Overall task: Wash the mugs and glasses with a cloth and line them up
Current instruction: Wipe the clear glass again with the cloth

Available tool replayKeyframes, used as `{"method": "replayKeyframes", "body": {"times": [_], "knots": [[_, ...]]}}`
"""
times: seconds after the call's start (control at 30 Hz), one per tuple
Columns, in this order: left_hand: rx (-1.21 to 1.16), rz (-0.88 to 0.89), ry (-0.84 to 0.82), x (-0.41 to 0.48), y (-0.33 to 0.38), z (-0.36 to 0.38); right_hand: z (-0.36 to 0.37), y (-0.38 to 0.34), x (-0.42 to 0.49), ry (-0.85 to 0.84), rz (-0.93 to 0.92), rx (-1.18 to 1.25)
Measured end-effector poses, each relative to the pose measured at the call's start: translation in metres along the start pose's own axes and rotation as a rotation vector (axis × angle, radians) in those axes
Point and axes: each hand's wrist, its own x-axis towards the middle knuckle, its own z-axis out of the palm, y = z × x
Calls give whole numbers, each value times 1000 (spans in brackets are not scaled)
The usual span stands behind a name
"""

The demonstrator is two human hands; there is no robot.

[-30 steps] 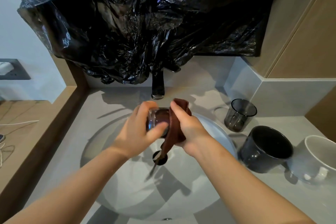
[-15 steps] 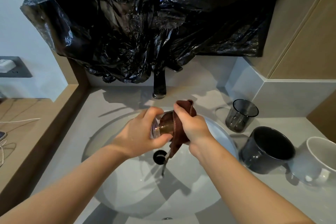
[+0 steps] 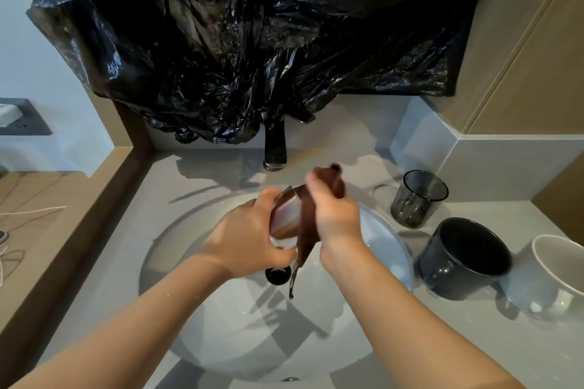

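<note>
Over the white sink [image 3: 392, 249] my left hand [image 3: 249, 237] grips a clear glass [image 3: 286, 215], tilted with its mouth pointing up and away. My right hand [image 3: 335, 215] presses a dark brown cloth [image 3: 308, 230] against the glass's right side; a wet tail of cloth hangs down toward the drain [image 3: 278, 275]. On the counter to the right stand a smoky glass tumbler [image 3: 418, 199], a dark mug [image 3: 464, 259] and a white mug [image 3: 550, 278], in a row running from back to front right.
A black faucet [image 3: 275, 148] stands behind the sink under a crinkled black plastic sheet [image 3: 252, 41] covering the wall. A wooden ledge [image 3: 47, 215] with white cords lies to the left. A wall socket [image 3: 19, 117] sits far left.
The glass has turned in my left hand from lying sideways to tilting mouth-up. My right hand with the cloth has slid upward along its side.
</note>
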Motion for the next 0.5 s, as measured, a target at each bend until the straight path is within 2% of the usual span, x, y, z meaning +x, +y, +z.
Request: {"method": "replayKeyframes", "body": {"times": [0.07,0.1,0.17,0.23,0.3,0.43,0.5], "knots": [[-100,-117,-13,-4,-5,2,-9,-9,5,78,74,242],[-239,-193,-14,-6,-7,2,-14,-12,7,84,76,251],[-568,-303,9,-7,-11,4,-20,-11,4,46,73,237],[-764,-352,36,-5,-11,6,-20,-5,-3,-12,37,189],[-919,-404,81,-3,-7,8,-16,1,-11,-91,-40,122],[-1104,-463,184,0,-4,7,-16,4,-18,-134,-219,108],[-1209,-451,198,1,-2,6,-12,9,-25,-264,-242,41]]}}
